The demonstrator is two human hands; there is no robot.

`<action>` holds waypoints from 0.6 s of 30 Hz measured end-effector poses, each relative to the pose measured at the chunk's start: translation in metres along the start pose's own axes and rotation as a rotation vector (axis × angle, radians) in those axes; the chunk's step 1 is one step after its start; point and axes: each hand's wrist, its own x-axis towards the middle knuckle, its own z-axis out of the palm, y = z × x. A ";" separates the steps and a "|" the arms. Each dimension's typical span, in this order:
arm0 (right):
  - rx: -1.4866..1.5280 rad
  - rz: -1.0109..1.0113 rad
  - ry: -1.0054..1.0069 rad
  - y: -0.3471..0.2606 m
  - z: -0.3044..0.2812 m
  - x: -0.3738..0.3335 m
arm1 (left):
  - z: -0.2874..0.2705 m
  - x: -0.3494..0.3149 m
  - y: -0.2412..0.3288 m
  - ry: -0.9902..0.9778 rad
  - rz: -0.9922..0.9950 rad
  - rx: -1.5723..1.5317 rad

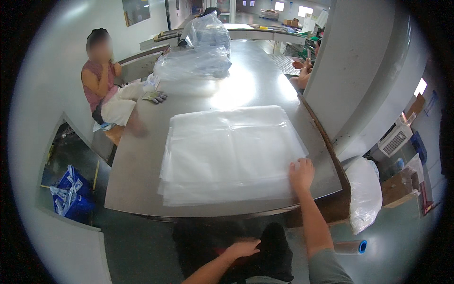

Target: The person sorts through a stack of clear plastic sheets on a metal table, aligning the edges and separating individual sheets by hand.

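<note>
A stack of clear, milky plastic bags or sheets (pixel 227 151) lies flat on the steel table (pixel 137 175); its edges are slightly uneven. My right hand (pixel 302 174) rests at the stack's right edge, fingers a little apart and bent, fingertips touching the plastic or the table just beside it. My left hand (pixel 243 247) is below the table's front edge, over my dark-clothed lap and away from the stack. Its fingers are blurred and partly hidden, so their closure is unclear.
Crumpled clear plastic bags (pixel 194 64) are heaped at the table's far end. A grey glove (pixel 154 97) lies by the left edge, near a seated person (pixel 101 80). A pillar (pixel 359 71) stands at right, a white sack (pixel 363 194) below it. A blue bin (pixel 75 199) stands left.
</note>
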 end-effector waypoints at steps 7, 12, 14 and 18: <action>0.110 -0.181 0.080 0.000 -0.005 0.001 | 0.020 0.007 -0.023 -0.037 -0.028 -0.109; 0.226 -0.253 0.002 0.001 -0.010 0.000 | 0.014 0.004 -0.015 -0.073 -0.014 -0.063; 0.249 -0.248 0.002 -0.002 -0.010 0.001 | 0.013 0.003 -0.014 -0.030 -0.024 -0.033; 0.302 -0.260 -0.010 -0.008 -0.017 0.000 | 0.006 0.005 -0.009 -0.100 -0.054 0.002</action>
